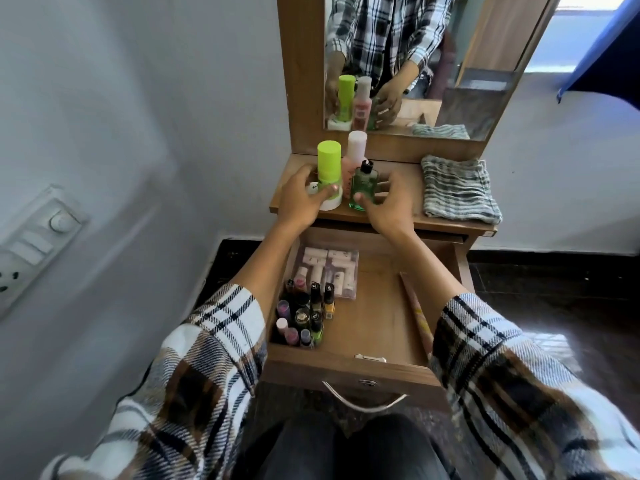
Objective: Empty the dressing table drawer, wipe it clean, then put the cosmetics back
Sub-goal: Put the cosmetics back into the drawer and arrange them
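Head: hands grip glossy cylindrical bottles

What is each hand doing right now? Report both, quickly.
Left hand: fingers curled round the white jar under the lime-green bottle.
Right hand: pinching the green bottle.

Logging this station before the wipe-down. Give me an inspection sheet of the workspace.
Surface: dressing table top, wooden, below a mirror.
Job's things: open drawer holds nail polish bottles and a clear case of tubes; lime bottle, pink bottle, green bottle and folded cloth on top.
Clutter: nothing seen.
Grippers: left hand holds a white jar; right hand holds the green bottle.
Cables: nothing seen.
Surroundings: wall switch panel, dark floor.
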A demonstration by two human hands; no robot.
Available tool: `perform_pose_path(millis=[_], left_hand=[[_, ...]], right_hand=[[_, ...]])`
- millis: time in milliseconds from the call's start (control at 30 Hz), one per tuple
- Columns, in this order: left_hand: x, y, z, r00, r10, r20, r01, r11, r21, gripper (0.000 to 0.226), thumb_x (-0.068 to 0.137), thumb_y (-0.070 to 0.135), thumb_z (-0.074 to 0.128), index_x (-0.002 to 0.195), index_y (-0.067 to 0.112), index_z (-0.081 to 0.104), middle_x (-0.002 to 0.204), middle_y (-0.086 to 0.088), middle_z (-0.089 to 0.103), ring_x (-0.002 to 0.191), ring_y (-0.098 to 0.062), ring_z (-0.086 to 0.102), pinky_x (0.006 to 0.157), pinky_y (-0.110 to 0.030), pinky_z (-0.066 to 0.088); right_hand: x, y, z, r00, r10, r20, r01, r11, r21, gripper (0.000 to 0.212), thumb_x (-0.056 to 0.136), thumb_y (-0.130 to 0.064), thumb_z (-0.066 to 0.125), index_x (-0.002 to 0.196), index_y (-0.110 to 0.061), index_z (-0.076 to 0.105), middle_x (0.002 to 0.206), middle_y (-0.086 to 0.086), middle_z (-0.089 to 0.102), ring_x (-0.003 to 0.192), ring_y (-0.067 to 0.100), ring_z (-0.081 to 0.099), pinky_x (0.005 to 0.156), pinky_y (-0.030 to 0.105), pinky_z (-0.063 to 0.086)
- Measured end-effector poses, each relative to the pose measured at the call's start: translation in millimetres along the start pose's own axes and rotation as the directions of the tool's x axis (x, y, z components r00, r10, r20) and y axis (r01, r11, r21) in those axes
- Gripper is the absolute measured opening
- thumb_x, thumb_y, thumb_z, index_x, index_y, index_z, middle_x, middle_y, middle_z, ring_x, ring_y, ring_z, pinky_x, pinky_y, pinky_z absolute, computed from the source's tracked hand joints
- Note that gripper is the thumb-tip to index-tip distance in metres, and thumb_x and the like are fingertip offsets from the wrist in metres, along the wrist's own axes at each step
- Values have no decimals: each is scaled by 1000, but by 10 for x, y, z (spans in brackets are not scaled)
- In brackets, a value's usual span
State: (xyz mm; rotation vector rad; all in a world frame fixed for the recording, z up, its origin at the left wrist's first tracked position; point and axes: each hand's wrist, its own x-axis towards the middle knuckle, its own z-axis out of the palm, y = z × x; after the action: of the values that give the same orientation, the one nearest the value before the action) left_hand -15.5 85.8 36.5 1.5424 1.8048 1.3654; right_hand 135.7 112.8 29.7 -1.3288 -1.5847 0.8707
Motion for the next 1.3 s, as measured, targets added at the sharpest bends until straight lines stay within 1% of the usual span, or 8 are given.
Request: perform_pose_path(millis=[100,267,467,633,767,933,1100,1300], left_hand=[[-145,27,-26,1000,21,-2,-21,1000,-21,43,83,22,69,120,4,55,118,-10,61,108,-22,56,92,-35,46],[-480,98,-39,993,106,-61,-108,994,-29,42,81,26,71,116,8,59,109,3,62,96,-7,55,74,-1,39],[-887,140,-48,995,87,43,-89,996,26,35,70,41,75,99,27,62,86,22,61,78,17,57,67,-5,42],[-1194,209,-13,978,-9,209,-30,982,184,51,52,54,71,95,29,63,93,11,70,83,-5,65,73,-27,54],[-1394,235,28,960,-2,280,-99,933,347,46,53,46,79,93,27,66,80,15,65,69,7,57,53,-3,37],[-1493,286,208,932,-54,360,-99,914,394,49,54,31,83,97,14,67,95,-1,69,89,-19,63,77,-31,51],[-1433,312,469,922,-69,382,-149,846,512,46,59,34,80,96,12,63,100,-10,66,95,-27,60,73,-30,45],[-1293,192,766,913,-188,361,-120,723,680,47,73,44,70,111,18,59,118,-10,62,118,-31,50,100,-43,33]], right_hand=[[-63,-26,-119,1000,-7,-1,7,999,-42,34,82,-14,71,111,-13,53,95,-6,55,88,11,54,73,24,43],[-307,-13,-342,1000,-8,12,8,999,-41,34,78,-14,75,105,-17,54,92,-9,54,86,11,57,65,16,44],[-726,150,-562,997,33,77,-30,998,-49,33,75,-12,77,100,-16,55,103,3,63,90,17,64,76,29,53],[-1090,347,-694,982,123,146,-111,990,-84,34,75,-9,77,101,-13,55,100,5,64,85,17,64,71,24,51],[-1329,491,-792,976,160,147,-132,974,-184,35,76,-11,77,104,-9,57,101,8,63,83,19,62,74,27,50],[-1415,534,-873,973,183,139,-147,960,-237,31,76,-14,76,100,-10,56,98,5,61,86,20,60,81,32,49],[-1381,576,-855,972,200,123,-154,938,-310,30,79,-21,73,99,-10,54,98,7,64,87,21,58,77,32,46],[-1229,698,-793,960,255,118,-193,902,-386,31,85,-28,64,111,-13,55,110,11,64,99,28,60,86,37,50]])
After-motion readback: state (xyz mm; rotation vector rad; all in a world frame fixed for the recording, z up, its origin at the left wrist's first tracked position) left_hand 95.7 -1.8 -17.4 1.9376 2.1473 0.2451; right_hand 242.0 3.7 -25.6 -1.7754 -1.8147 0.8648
